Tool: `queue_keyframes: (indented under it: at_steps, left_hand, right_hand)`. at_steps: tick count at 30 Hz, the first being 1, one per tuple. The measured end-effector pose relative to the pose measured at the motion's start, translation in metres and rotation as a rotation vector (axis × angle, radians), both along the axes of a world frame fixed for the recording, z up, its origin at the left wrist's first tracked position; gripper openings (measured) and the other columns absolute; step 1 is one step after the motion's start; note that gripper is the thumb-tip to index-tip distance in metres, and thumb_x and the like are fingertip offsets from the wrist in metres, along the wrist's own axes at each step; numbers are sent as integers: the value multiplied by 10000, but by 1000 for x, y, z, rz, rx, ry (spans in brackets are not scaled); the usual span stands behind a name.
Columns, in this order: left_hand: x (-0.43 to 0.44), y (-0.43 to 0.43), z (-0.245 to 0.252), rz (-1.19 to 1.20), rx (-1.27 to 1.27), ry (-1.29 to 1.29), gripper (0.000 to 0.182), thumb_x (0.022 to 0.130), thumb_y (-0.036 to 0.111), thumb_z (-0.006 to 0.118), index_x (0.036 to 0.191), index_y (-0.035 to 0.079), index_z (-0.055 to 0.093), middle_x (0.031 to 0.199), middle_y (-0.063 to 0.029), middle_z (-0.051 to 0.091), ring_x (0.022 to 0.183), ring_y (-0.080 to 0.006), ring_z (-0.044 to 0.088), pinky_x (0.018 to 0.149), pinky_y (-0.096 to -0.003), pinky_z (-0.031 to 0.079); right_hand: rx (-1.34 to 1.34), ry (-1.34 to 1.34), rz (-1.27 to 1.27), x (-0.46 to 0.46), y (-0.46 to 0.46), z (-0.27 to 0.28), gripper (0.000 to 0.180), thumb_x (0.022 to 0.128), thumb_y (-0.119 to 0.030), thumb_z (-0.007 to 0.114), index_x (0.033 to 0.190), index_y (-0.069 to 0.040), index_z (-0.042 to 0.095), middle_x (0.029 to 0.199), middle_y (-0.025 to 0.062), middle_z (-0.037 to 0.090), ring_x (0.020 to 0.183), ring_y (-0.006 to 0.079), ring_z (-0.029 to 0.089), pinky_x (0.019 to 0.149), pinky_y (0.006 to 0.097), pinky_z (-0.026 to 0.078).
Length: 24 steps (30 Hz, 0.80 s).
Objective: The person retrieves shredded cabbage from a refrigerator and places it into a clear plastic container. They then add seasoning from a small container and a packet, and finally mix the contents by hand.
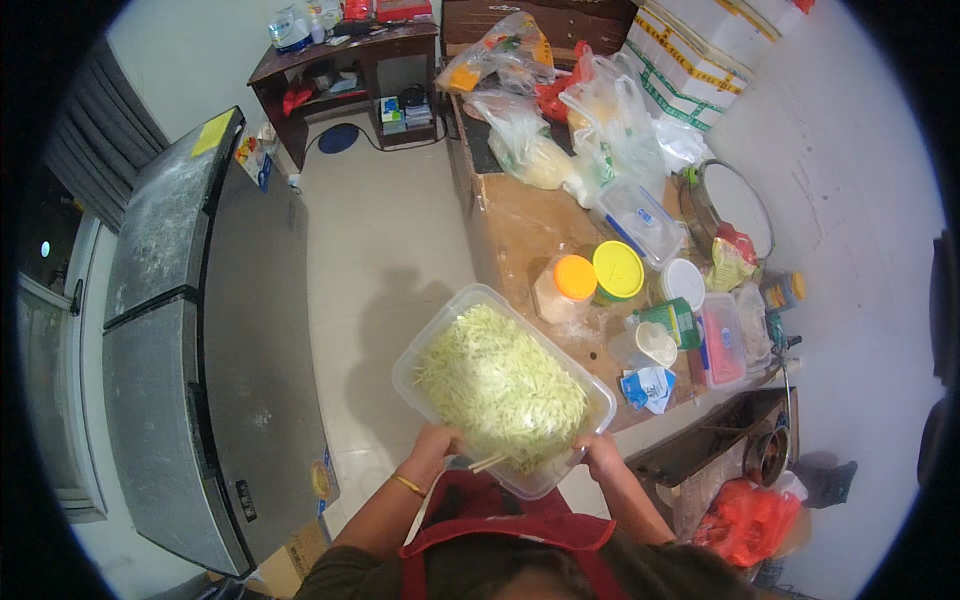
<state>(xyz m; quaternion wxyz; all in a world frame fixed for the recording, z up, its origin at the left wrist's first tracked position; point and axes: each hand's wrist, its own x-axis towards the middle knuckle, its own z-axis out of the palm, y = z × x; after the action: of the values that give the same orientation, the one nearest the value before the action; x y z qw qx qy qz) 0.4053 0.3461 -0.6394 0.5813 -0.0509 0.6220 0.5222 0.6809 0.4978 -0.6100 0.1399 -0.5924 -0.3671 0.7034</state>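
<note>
Both my hands carry a clear plastic tub heaped with pale green shredded vegetable. My left hand grips its near left side, and my right hand grips the near right corner. A patch of white powder lies on top of the shreds. The ends of a pair of chopsticks stick out over the near rim. In front of my red apron, the tub hangs above the floor beside the wooden table. The fingers under the tub are hidden.
On the table to the right stand an orange-lidded jar, a yellow-lidded tub, a lidded plastic box and a blue packet. Plastic bags lie farther back. A chest freezer stands at left, with tiled floor between.
</note>
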Motion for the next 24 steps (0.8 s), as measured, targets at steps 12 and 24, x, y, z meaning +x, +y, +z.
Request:
queue_keyframes:
  at_steps: [12,24]
  left_hand:
    - [-109,26,-1,131,-20,-32,29,690,52,613,683,28,599,636,-82,580,558,-201,554,526,-314,462]
    - [-271,260,-94,-60,81,119,24,700,37,606,709,32,583,683,-76,567,608,-217,554,564,-334,475]
  right_hand:
    - [74,-26,138,-131,69,-6,374,684,-91,588,1028,56,573,847,148,621,702,284,616,551,399,505]
    - [-20,19,131,-289,324,-73,418,615,-44,605,1029,4,579,803,122,600,685,269,604,511,394,497]
